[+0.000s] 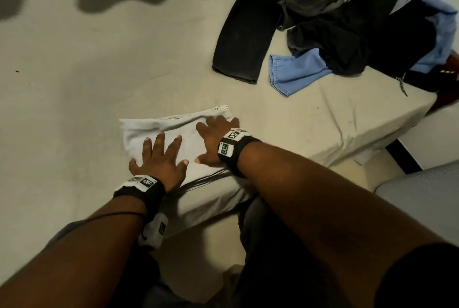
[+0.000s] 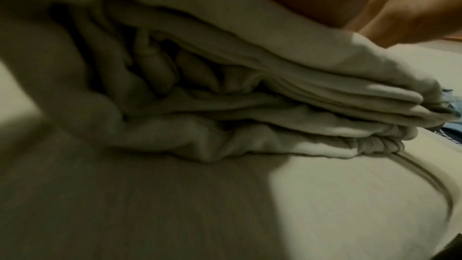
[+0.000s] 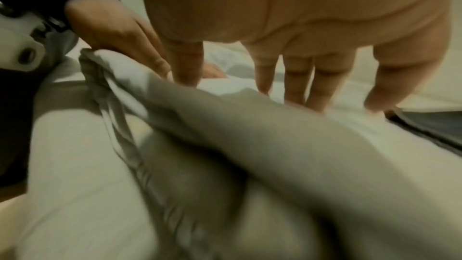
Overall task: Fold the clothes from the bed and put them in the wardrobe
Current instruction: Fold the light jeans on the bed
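Observation:
A pale grey folded garment lies near the front edge of the bed. My left hand lies flat on its near left part, fingers spread and straight. My right hand presses flat on its right part, fingers straight. The left wrist view shows the garment's stacked folded layers from the side, with the right hand above them. In the right wrist view the right hand's fingers rest on the pale cloth, and the left hand presses beside them.
A heap of dark clothes lies at the bed's far right, with a black trouser leg and a light blue jeans leg sticking out. The bed corner drops off at the right. A grey padded thing sits lower right.

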Action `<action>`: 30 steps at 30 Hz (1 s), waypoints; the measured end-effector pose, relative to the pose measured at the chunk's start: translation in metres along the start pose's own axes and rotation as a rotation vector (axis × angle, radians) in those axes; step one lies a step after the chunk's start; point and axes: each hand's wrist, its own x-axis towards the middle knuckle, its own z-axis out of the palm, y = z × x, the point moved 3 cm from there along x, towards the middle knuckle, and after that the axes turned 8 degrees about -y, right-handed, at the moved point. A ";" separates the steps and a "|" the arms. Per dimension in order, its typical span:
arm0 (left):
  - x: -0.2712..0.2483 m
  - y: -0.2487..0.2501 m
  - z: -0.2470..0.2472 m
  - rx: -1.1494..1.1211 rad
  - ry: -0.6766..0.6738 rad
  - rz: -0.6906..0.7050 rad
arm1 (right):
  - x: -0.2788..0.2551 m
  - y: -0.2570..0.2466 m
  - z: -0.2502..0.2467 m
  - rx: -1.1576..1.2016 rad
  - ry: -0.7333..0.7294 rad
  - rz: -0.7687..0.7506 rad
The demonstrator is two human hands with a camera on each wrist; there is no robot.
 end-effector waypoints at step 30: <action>-0.031 -0.049 -0.004 -0.730 0.257 -0.212 | 0.004 0.068 0.041 1.328 -0.031 0.315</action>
